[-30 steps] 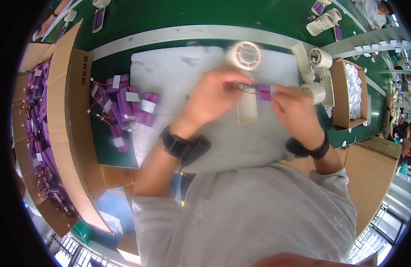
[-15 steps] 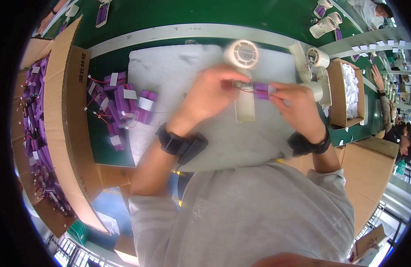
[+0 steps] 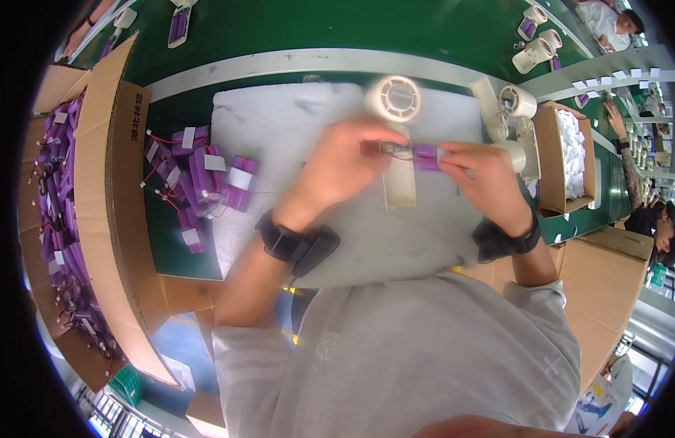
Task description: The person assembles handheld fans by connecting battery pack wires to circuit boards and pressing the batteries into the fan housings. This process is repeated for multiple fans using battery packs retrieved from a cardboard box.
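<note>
A cream plastic housing (image 3: pixel 400 188) with a round grilled head (image 3: pixel 394 98) and an open handle lies on a white foam pad (image 3: pixel 279 131). My left hand (image 3: pixel 344 162) is closed at the top of the handle, fingertips by a small circuit board (image 3: pixel 393 149); the thumb and fingers partly hide what they pinch. Between the fingers of my right hand (image 3: pixel 491 179) is a purple battery pack (image 3: pixel 426 158), held sideways just right of the handle. Thin wires run between the pack and the board; whether they are joined I cannot tell.
Purple battery packs (image 3: pixel 206 171) with red wires lie at the pad's left. A large carton (image 3: pixel 107 190) holds many more. Right of the pad are other cream housings (image 3: pixel 518 101) and a small carton (image 3: pixel 593 164) of white pieces. More housings rest on the green belt (image 3: pixel 337 29) behind a metal rail.
The whole view has shifted slightly downward. Both hands keep their grips, and the battery pack stays beside the handle with almost no movement.
</note>
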Available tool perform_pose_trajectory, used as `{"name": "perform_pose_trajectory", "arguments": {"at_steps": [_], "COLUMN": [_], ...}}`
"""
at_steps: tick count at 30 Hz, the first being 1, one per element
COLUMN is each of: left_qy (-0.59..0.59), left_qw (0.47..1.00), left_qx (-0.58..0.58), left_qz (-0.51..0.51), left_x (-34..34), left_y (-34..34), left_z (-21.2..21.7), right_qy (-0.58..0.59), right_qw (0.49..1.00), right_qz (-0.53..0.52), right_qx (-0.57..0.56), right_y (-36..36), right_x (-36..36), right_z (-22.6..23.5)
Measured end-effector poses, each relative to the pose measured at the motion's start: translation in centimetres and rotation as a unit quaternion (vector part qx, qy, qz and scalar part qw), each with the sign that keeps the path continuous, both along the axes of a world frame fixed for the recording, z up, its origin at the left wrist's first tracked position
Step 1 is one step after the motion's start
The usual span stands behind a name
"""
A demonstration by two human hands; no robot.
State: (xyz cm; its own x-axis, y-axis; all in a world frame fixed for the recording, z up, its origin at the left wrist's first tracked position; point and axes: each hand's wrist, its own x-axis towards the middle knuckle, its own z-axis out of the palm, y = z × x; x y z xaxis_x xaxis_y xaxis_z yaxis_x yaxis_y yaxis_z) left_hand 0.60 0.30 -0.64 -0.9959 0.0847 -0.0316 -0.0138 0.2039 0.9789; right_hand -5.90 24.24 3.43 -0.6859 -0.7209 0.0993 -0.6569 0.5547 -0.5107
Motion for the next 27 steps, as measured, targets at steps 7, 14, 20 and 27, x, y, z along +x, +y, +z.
{"name": "perform_pose_trajectory", "arguments": {"at_steps": [7, 14, 20, 27], "left_qy": [0.028, 0.029, 0.034, 0.076], "left_qw": [1.0, 1.0, 0.998, 0.995], "left_qx": [-0.008, 0.0, -0.028, -0.038], "left_qz": [0.0, 0.012, 0.036, 0.05], "left_x": [-0.2, -0.3, 0.0, -0.3], "left_y": [0.1, -0.6, -0.7, -0.3], "left_z": [0.0, -0.3, -0.3, -0.7], "right_qy": [0.078, -0.039, 0.077, -0.038], "right_qw": [0.994, 0.992, 0.993, 0.984], "right_qz": [0.025, 0.063, -0.075, 0.16], "right_qx": [0.068, 0.105, 0.046, 0.067], "right_y": [-0.7, -0.4, -0.6, -2.3], "right_x": [1.0, -2.6, -5.4, -3.2], "right_z": [0.3, 1.5, 3.7, -0.4]}}
